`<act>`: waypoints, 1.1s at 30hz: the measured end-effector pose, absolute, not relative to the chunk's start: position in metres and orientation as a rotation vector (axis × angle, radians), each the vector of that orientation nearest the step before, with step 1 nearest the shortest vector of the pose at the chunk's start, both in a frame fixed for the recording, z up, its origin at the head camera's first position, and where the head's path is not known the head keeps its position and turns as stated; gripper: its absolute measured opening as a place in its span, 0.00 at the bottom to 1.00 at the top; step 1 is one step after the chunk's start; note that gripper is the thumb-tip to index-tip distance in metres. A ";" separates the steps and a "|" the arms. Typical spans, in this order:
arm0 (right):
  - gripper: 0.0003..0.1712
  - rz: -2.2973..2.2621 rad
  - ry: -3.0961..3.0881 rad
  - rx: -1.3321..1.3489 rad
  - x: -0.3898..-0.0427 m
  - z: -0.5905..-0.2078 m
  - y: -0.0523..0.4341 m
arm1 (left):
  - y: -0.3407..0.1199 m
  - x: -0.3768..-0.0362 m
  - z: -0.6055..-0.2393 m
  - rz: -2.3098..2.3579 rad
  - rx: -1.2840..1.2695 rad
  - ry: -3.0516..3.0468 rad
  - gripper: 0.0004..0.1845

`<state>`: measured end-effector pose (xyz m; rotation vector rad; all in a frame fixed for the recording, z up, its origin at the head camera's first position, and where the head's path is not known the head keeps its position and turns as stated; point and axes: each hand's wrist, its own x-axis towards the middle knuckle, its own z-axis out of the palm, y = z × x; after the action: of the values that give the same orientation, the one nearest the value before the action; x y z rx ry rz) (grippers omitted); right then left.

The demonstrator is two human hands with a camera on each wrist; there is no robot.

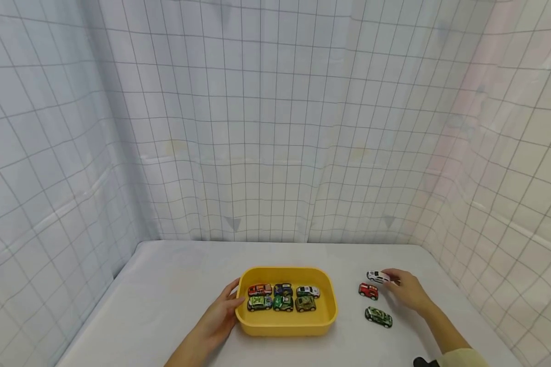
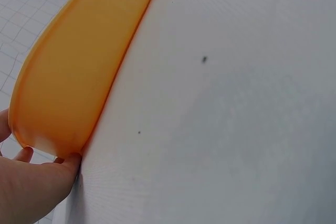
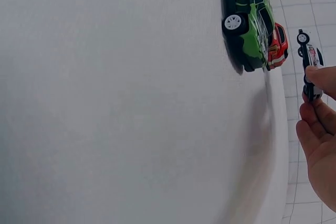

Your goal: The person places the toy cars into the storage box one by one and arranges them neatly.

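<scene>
A yellow plastic bin (image 1: 286, 330) stands on the white table with several toy cars in two rows inside, among them an orange-red car (image 1: 259, 290) and a dark green car (image 1: 283, 304). My left hand (image 1: 220, 316) grips its left end, thumb over the rim. The bin's outer wall (image 2: 73, 61) fills the upper left of the left wrist view. On the right, my right hand (image 1: 407, 289) pinches a white toy car (image 3: 314, 59) between thumb and fingers, raised off the table in the right wrist view. Nearest to that hand is a red toy car (image 1: 369, 291).
A green camouflage toy car (image 1: 378, 316) lies on the table (image 1: 179, 270) in front of the red one. White grid-patterned curtains (image 1: 266, 127) enclose the table at the back and on both sides.
</scene>
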<state>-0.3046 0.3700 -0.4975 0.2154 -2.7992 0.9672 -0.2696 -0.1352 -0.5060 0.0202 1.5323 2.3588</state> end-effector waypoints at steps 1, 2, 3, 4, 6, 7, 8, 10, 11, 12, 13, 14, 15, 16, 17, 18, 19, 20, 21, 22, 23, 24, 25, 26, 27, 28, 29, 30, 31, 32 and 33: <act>0.19 0.972 -2.798 0.217 -0.305 -0.497 0.368 | -0.135 -0.270 -0.506 2.358 0.019 1.533 0.38; 0.19 0.974 -2.794 0.225 -0.305 -0.496 0.366 | -0.135 -0.270 -0.506 2.359 0.018 1.531 0.38; 0.19 0.976 -2.790 0.227 -0.306 -0.496 0.363 | -0.135 -0.270 -0.506 2.359 0.018 1.531 0.38; 0.19 0.975 -2.786 0.237 -0.306 -0.495 0.361 | -0.135 -0.269 -0.506 2.359 0.018 1.532 0.38; 0.20 0.978 -2.785 0.252 -0.306 -0.493 0.356 | -0.135 -0.269 -0.506 2.360 0.017 1.532 0.38; 0.20 0.981 -2.785 0.262 -0.307 -0.492 0.353 | -0.135 -0.269 -0.507 2.358 0.016 1.537 0.38; 0.20 0.986 -2.785 0.264 -0.307 -0.491 0.351 | -0.135 -0.269 -0.507 2.356 0.016 1.539 0.38; 0.20 0.995 -2.791 0.263 -0.308 -0.490 0.346 | -0.136 -0.269 -0.507 2.352 0.019 1.545 0.37; 0.20 0.999 -2.794 0.259 -0.308 -0.490 0.344 | -0.136 -0.269 -0.508 2.350 0.021 1.545 0.37; 0.20 0.999 -2.794 0.262 -0.308 -0.489 0.342 | -0.136 -0.269 -0.508 2.348 0.024 1.547 0.37; 0.20 0.995 -2.792 0.274 -0.309 -0.489 0.340 | -0.136 -0.269 -0.508 2.346 0.029 1.547 0.37; 0.20 0.992 -2.791 0.278 -0.309 -0.489 0.339 | -0.136 -0.269 -0.508 2.346 0.033 1.546 0.37; 0.20 0.990 -2.785 0.287 -0.310 -0.489 0.337 | -0.136 -0.269 -0.508 2.346 0.038 1.547 0.37; 0.19 0.988 -2.780 0.304 -0.311 -0.489 0.336 | -0.136 -0.269 -0.508 2.346 0.042 1.548 0.37; 0.19 0.989 -2.774 0.317 -0.311 -0.488 0.334 | -0.136 -0.269 -0.508 2.347 0.043 1.548 0.37; 0.19 0.990 -2.768 0.332 -0.312 -0.488 0.333 | -0.137 -0.269 -0.508 2.347 0.048 1.550 0.37; 0.19 0.997 -2.761 0.337 -0.312 -0.487 0.331 | -0.137 -0.269 -0.508 2.346 0.051 1.552 0.37; 0.19 0.999 -2.755 0.347 -0.312 -0.487 0.330 | -0.137 -0.269 -0.508 2.347 0.053 1.552 0.37; 0.19 1.002 -2.748 0.359 -0.313 -0.487 0.329 | -0.137 -0.269 -0.508 2.347 0.056 1.552 0.37; 0.19 1.002 -2.744 0.371 -0.313 -0.486 0.327 | -0.136 -0.269 -0.507 2.347 0.056 1.552 0.37; 0.18 1.000 -2.738 0.376 -0.313 -0.486 0.326 | -0.136 -0.269 -0.507 2.348 0.056 1.551 0.37; 0.18 0.998 -2.732 0.388 -0.313 -0.486 0.325 | -0.136 -0.269 -0.507 2.347 0.054 1.550 0.37; 0.18 0.997 -2.726 0.400 -0.313 -0.485 0.323 | -0.136 -0.269 -0.507 2.347 0.050 1.550 0.37; 0.18 0.991 -2.723 0.413 -0.313 -0.485 0.322 | -0.136 -0.269 -0.507 2.348 0.046 1.549 0.37; 0.17 0.986 -2.719 0.419 -0.312 -0.485 0.321 | -0.136 -0.269 -0.507 2.348 0.042 1.550 0.37; 0.17 0.984 -2.716 0.419 -0.312 -0.484 0.319 | -0.136 -0.269 -0.507 2.348 0.038 1.550 0.37; 0.17 0.985 -2.711 0.422 -0.312 -0.484 0.317 | -0.136 -0.269 -0.506 2.347 0.036 1.551 0.37; 0.17 0.985 -2.710 0.425 -0.311 -0.483 0.315 | -0.135 -0.269 -0.506 2.346 0.033 1.553 0.37; 0.17 0.982 -2.709 0.435 -0.311 -0.482 0.313 | -0.135 -0.269 -0.506 2.346 0.035 1.554 0.37; 0.17 0.980 -2.709 0.442 -0.311 -0.482 0.311 | -0.135 -0.269 -0.506 2.346 0.036 1.554 0.37; 0.17 0.984 -2.709 0.445 -0.310 -0.480 0.308 | -0.135 -0.269 -0.506 2.346 0.038 1.553 0.37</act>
<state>-0.3104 0.3080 -0.4805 0.4450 -2.7091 0.9839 -0.2689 -0.1355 -0.5061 0.0384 1.5529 2.3463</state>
